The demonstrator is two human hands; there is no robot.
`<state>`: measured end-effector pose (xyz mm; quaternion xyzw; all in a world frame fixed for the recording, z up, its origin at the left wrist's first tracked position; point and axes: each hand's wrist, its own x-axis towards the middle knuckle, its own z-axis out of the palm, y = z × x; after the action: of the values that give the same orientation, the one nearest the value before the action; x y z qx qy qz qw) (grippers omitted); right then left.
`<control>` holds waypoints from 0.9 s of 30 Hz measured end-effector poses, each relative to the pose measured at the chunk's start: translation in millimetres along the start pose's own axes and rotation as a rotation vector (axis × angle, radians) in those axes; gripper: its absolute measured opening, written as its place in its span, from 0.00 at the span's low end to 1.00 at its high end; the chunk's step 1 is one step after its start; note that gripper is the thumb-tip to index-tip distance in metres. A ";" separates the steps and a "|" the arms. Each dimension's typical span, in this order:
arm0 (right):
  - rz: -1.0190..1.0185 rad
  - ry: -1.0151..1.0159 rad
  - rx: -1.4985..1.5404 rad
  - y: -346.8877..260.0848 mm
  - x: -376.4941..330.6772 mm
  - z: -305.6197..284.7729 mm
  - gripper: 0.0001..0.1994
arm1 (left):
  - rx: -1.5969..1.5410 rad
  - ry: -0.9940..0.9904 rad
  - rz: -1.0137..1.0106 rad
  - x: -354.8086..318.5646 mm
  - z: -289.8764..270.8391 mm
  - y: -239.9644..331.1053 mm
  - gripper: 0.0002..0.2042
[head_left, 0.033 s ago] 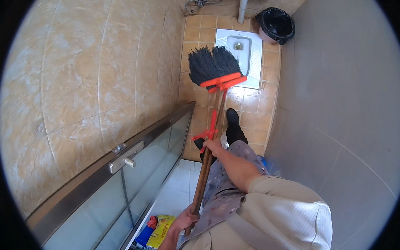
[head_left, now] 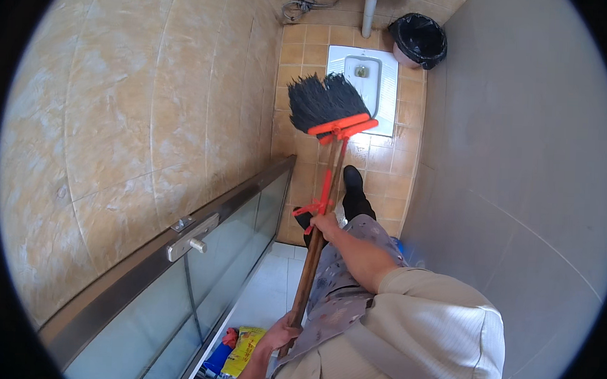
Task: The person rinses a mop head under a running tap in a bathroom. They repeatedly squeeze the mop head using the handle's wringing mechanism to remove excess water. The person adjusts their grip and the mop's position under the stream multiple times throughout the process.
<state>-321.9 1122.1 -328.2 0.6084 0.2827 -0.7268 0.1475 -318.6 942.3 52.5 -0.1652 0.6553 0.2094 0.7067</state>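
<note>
My right hand [head_left: 325, 226] is closed around two long handles held side by side, just by a red lever. Lower down, my left hand [head_left: 282, 329] grips their rear part near my apron. One handle belongs to a broom [head_left: 326, 104] with black bristles and an orange-red head. Beside it is a second long-handled tool with an orange-red bar [head_left: 360, 128] and the red lever [head_left: 326, 190]; it looks like a sponge mop, its face hidden. Both heads are over the tiled floor, with the bristles overlapping the left edge of the squat toilet [head_left: 390, 92].
At left stands an opened glass door [head_left: 237, 230] with a metal handle [head_left: 194, 244]. A lined bin [head_left: 418, 42] sits in the far right corner, near a white pipe [head_left: 369, 15]. A yellow bag [head_left: 244, 349] lies by the doorway. Grey wall [head_left: 514, 178] at right.
The broom and the tool beside it have shifted very slightly to the right and toward me. Both hands keep their hold.
</note>
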 end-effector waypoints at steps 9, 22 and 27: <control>0.039 0.429 -0.280 28.5 25.3 -63.5 0.19 | 0.094 -0.158 0.138 17.5 6.4 -3.2 0.29; -0.019 -0.003 0.304 -35.2 3.2 -91.8 0.03 | 0.626 0.041 0.106 33.5 -13.9 31.7 0.35; 0.144 -0.106 0.539 -32.4 0.6 -96.6 0.03 | 0.989 0.250 0.181 43.5 -12.9 54.6 0.35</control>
<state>-262.7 1205.0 -330.9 0.6054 0.0274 -0.7941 0.0462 -355.3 986.1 10.3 0.2224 0.7669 -0.0862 0.5958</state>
